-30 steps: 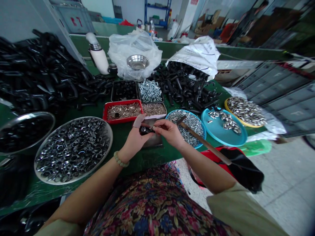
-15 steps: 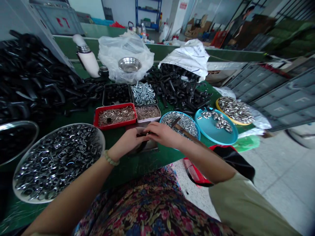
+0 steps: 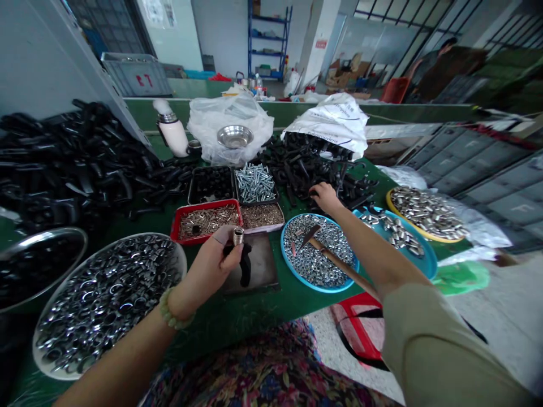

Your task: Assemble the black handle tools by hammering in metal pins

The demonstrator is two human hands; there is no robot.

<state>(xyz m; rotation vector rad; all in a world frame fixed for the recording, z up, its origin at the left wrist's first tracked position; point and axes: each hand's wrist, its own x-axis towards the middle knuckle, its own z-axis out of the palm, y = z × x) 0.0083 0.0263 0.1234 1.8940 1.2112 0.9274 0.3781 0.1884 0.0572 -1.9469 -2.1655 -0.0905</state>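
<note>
My left hand is closed around a black curved plastic handle, whose lower end shows below the fingers. A shiny ribbed metal sleeve stands upright at the thumb and fingertips. Under this hand lies a flat metal plate. My right hand reaches to the heap of black plastic parts, its curled fingers closed on a dark piece at the near edge. Below the right forearm, a hammer rests across a blue-rimmed tray of small metal pieces.
A red tray of pins and a tray of bolts stand beyond the plate. At left is a large bowl of metal rings. A blue tray and a yellow tray hold metal sleeves at right. A thermos stands behind.
My hands were together over the metal plate; the right has moved away, forward and right, to the black heap. The left keeps the handle, its metal sleeve now showing. The view has tilted up.
</note>
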